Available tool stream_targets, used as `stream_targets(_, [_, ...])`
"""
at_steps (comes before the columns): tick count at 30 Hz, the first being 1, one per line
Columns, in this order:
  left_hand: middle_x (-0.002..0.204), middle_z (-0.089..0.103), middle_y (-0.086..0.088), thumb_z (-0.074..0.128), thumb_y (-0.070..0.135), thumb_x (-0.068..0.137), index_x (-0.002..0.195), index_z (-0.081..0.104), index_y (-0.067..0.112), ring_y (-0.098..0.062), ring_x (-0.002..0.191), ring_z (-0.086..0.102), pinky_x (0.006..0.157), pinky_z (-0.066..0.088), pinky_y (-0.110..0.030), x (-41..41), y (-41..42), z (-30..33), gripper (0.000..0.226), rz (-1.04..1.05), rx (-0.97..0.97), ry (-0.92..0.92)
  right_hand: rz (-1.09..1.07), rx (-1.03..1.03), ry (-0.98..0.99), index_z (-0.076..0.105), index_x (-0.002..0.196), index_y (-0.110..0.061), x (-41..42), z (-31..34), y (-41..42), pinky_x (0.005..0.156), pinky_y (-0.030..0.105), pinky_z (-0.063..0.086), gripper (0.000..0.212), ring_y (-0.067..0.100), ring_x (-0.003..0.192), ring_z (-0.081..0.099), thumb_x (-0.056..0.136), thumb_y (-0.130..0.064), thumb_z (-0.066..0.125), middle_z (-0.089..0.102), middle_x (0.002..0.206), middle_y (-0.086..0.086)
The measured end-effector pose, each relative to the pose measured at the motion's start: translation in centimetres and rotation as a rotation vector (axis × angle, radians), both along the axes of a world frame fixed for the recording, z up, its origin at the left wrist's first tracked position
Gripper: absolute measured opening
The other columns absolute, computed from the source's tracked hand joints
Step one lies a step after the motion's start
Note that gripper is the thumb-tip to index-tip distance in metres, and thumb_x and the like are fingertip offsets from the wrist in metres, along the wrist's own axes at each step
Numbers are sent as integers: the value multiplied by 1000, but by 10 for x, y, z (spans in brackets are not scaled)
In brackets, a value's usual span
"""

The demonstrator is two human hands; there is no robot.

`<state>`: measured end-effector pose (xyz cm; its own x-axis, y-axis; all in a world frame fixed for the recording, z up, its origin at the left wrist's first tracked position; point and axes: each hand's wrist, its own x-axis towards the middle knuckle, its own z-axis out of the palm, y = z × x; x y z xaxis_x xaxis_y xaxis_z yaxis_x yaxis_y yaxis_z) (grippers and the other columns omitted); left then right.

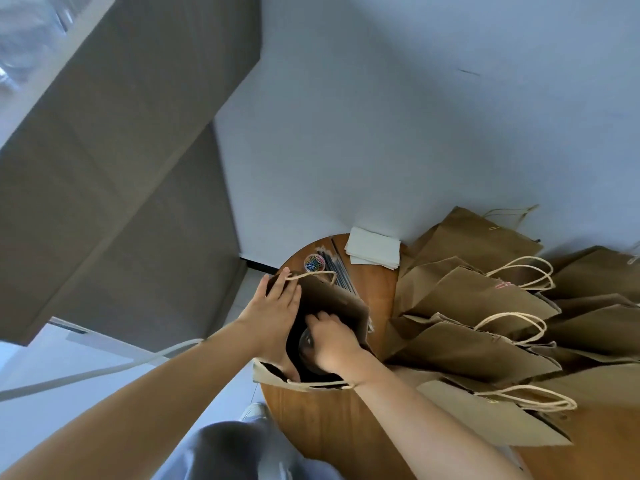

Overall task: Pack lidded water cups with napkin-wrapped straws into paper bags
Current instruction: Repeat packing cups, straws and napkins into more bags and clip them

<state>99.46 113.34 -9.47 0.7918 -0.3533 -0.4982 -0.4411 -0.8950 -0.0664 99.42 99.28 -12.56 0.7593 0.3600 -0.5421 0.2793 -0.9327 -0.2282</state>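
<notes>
An open brown paper bag (337, 301) stands on the round wooden table (332, 431) in front of me. My left hand (277, 306) lies flat against the bag's far left wall with straight fingers, near its rope handle. My right hand (334, 344) reaches down inside the bag, fingers curled over the clear domed lid of a cup (306, 342). Most of the cup is hidden in the dark of the bag. Black straws (341, 268) lie on the table behind the bag, beside a stack of white napkins (374, 249).
Several brown paper bags (485, 299) with rope handles crowd the table's right side. A small round tub of coloured clips (314, 262) sits by the straws. A white wall rises behind; a grey cabinet (114, 168) stands at left. My knee and shoe show below.
</notes>
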Motion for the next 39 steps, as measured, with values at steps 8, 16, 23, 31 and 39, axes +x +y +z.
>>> stream_targets(8, [77, 68, -9, 39, 14, 70, 65, 66, 6, -32, 83, 68, 77, 57, -45, -3, 9, 29, 28, -89, -702, -500, 11, 162, -435, 62, 102, -10, 1, 84, -46, 70, 28, 43, 19, 22, 96, 55, 91, -8, 47, 59, 100, 5])
stream_targets(16, [98, 64, 2, 49, 18, 91, 98, 65, 12, -16, 87, 57, 74, 42, -25, 14, 18, 55, 19, 581, -732, -391, -107, 109, -514, 61, 105, -11, 38, 91, -68, 71, 28, 51, 20, 22, 89, 60, 93, -13, 46, 61, 101, 7])
stream_targets(23, [115, 66, -3, 47, 22, 91, 117, 60, 18, -23, 104, 60, 85, 49, -33, 96, -21, 15, 30, 463, -607, -106, -184, 6, -374, 58, 107, -7, 99, 54, -71, 71, 30, 44, 22, 26, 94, 59, 93, -10, 42, 59, 105, 9])
stream_targets(31, [109, 65, -3, 47, 19, 92, 114, 61, 15, -19, 94, 58, 67, 43, -24, 196, -44, -71, 26, 418, -619, 119, -311, 4, -220, 58, 109, -6, 189, -33, -70, 71, 31, 42, 25, 25, 100, 53, 95, -15, 40, 54, 108, 10])
stream_targets(39, [80, 64, -4, 46, 22, 96, 76, 61, 11, -17, 75, 60, 59, 40, -23, 247, -64, -167, 28, 395, -620, 237, -445, 3, -175, 62, 94, -8, 245, -155, -75, 75, 37, 49, 20, 26, 96, 58, 93, -7, 42, 56, 100, 7])
